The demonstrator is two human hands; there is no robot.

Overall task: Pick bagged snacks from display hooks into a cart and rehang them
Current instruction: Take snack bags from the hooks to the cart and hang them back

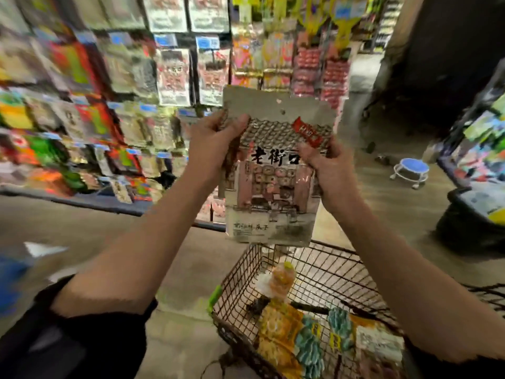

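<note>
Both hands are up in front holding 1 snack bag (273, 170) upright, above the far end of the wire cart (322, 272). The left hand (211, 143) has its grip curled round the bag's upper left edge, thumb on the front. The right hand (330, 168) pinches the right edge just under the red label. A few more bags (295, 332) lie in the cart. Behind it all, a blurry wall of hanging packs (175, 75), and a blue stool (411, 168) sits on the floor off to the right.

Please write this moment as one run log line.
left hand: grips snack bag | right hand: grips it | bag: above cart
</note>
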